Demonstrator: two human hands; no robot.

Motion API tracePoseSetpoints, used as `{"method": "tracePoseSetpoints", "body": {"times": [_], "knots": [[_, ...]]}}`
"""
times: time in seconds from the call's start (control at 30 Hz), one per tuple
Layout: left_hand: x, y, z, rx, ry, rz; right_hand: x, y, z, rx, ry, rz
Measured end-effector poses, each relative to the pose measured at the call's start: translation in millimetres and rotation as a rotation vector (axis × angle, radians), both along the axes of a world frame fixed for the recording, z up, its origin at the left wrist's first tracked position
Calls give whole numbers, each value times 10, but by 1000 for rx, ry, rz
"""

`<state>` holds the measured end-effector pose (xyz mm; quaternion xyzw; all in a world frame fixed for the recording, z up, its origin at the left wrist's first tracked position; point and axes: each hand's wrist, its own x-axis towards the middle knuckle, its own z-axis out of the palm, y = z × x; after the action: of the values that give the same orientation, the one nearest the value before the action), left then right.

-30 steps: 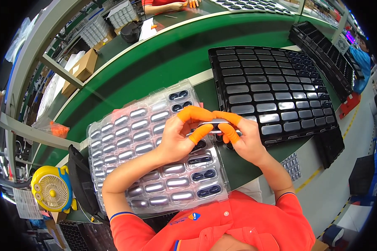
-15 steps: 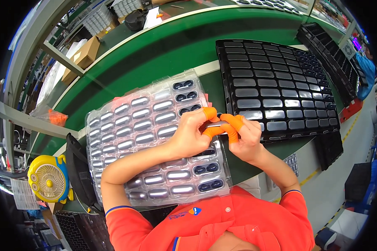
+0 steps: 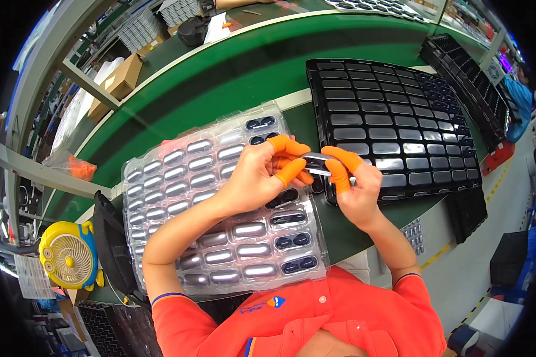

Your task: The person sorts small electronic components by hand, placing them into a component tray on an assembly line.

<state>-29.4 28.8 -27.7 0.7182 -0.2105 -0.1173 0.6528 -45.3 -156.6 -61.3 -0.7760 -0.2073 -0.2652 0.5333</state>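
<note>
Between my hands, over the right edge of a clear plastic tray [image 3: 319, 250], is a small oblong case part [image 3: 319, 157], dark with a pale strip along its lower side. Orange finger cots cover several of my fingertips. My left hand [image 3: 262, 169] pinches the part's left end, and my right hand [image 3: 358, 184] grips its right end between thumb and finger. Fingers hide much of it. Rows of silvery oval shells [image 3: 250, 230] fill most of the clear tray. Its right column holds dark inserts [image 3: 293, 240], several with two round hollows.
A black tray [image 3: 319, 104] with rows of oblong pockets lies at the right, dark parts [image 3: 441, 95] in its far right columns. Another black tray [image 3: 467, 89] leans beyond it. A yellow fan [image 3: 70, 254] and black bag [image 3: 114, 244] stand left. A green partition [image 3: 220, 83] runs behind.
My hands have drawn slightly apart, showing more of the part between them. My left hand has shifted a little left; my right hand has turned and moved slightly right.
</note>
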Motion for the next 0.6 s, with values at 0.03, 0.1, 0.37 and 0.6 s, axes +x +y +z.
{"method": "tracePoseSetpoints", "body": {"times": [0.03,0.1,0.37,0.6], "knots": [[-14,-8,-13,-1,1,-1,-21,26,-27,-16,-3,4],[-50,-32,-36,79,20,46,-47,61,-85,-48,-8,12],[-5,-66,49,-156,247,-23,82,19,14,492,252,429],[35,9,61,168,-231,54,41,-18,-36,497,526,589]]}}
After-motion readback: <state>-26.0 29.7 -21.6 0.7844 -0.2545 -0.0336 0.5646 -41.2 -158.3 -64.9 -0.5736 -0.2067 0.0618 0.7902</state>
